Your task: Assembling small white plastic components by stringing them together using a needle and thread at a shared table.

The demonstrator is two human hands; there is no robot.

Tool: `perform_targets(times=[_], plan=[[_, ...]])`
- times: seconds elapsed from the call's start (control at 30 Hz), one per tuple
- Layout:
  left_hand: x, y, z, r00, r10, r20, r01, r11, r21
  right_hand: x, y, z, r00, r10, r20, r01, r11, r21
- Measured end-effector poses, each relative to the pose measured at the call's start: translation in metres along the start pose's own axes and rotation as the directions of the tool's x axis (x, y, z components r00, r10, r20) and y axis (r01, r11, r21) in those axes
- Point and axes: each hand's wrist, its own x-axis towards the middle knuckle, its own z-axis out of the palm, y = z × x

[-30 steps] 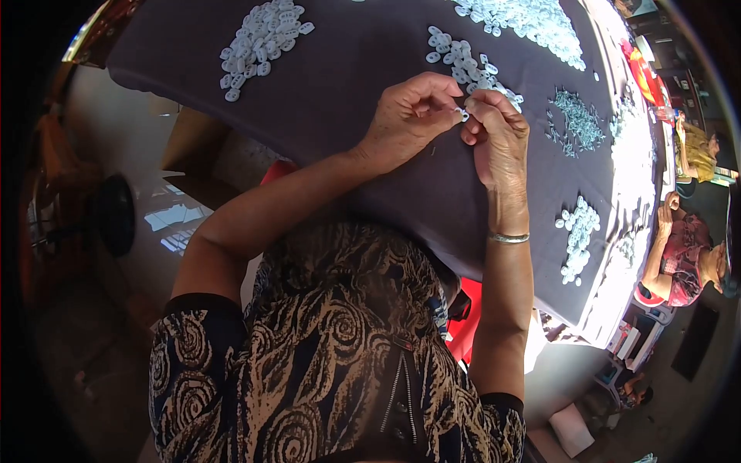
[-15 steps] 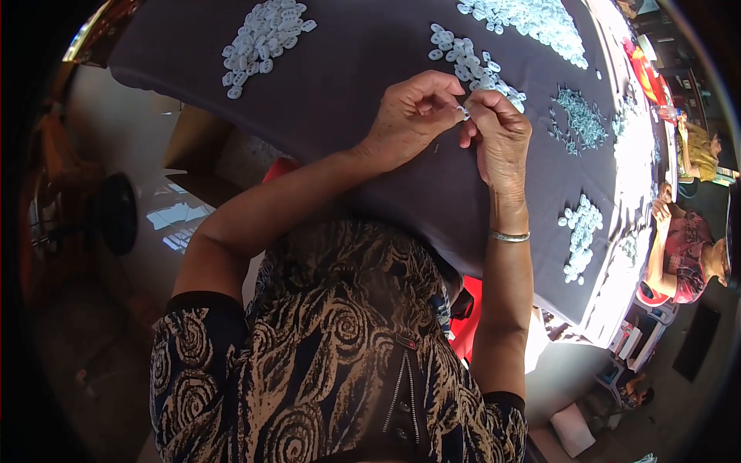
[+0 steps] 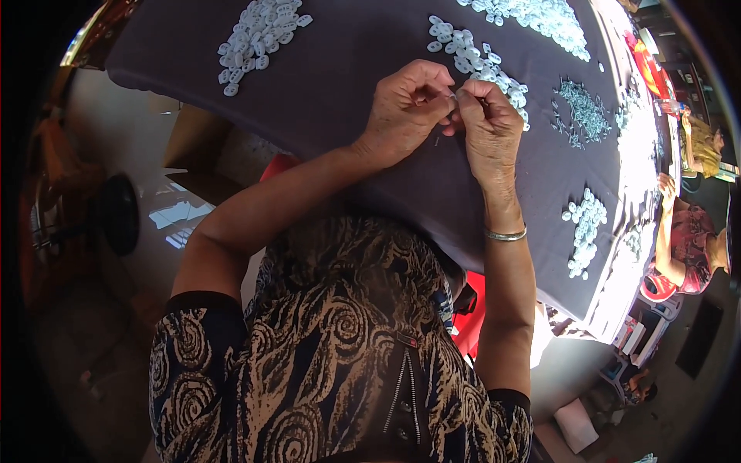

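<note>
1. Dark grey cloth (image 3: 363, 62) covers a big work table and takes up most of the upper view, with pale floor and a cardboard box (image 3: 189, 139) showing below its near edge on the left.
2. Left hand (image 3: 403, 112) is curled up over the cloth, thumb and fingertips pinched together right where they meet the other hand.
3. Right hand (image 3: 488, 127) mirrors it, fingers bunched tight and pressed against the left ones. Bracelet (image 3: 505, 234) sits on that wrist.
4. Between the two sets of fingertips there's a tiny pale piece (image 3: 454, 96), clamped from both sides. Too small to say exactly what it is, but it looks like the white bits lying around.
5. Nearest pile of white pieces (image 3: 478, 65) lies just beyond the hands, touching distance from the knuckles.
6. Another white heap (image 3: 258, 35) is well off to the left, and a smaller white cluster (image 3: 583, 228) sits near the right edge of the cloth.
7. Thin silvery-green bits (image 3: 583, 116) are spread out to the right of the hands.
8. Another person in a red patterned top (image 3: 683, 247) is at the far right side of the table.
</note>
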Motion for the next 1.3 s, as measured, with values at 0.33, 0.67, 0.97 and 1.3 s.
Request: perform_targets(times=[0.33,0.67,0.97,1.3], plan=[[-0.001,0.005,0.001,0.999,-0.045,0.001,0.045,0.999,-0.008,-0.005,0.004,0.002,0.999,0.04,-0.03,-0.037,0.996,0.076],[-0.001,0.0,-0.001,0.999,-0.002,0.044,0.0,0.999,0.045,-0.006,-0.007,0.001,0.998,0.063,-0.013,-0.061,0.994,0.088],[0.003,-0.003,-0.003,0.999,-0.041,0.006,0.041,0.997,0.059,0.007,-0.021,-0.037,0.956,-0.037,-0.292,0.03,0.999,-0.029],[0.005,0.006,-0.009,0.984,-0.155,0.082,0.137,0.972,0.19,0.005,-0.034,-0.117,0.976,0.204,-0.072,-0.209,0.802,-0.56]])
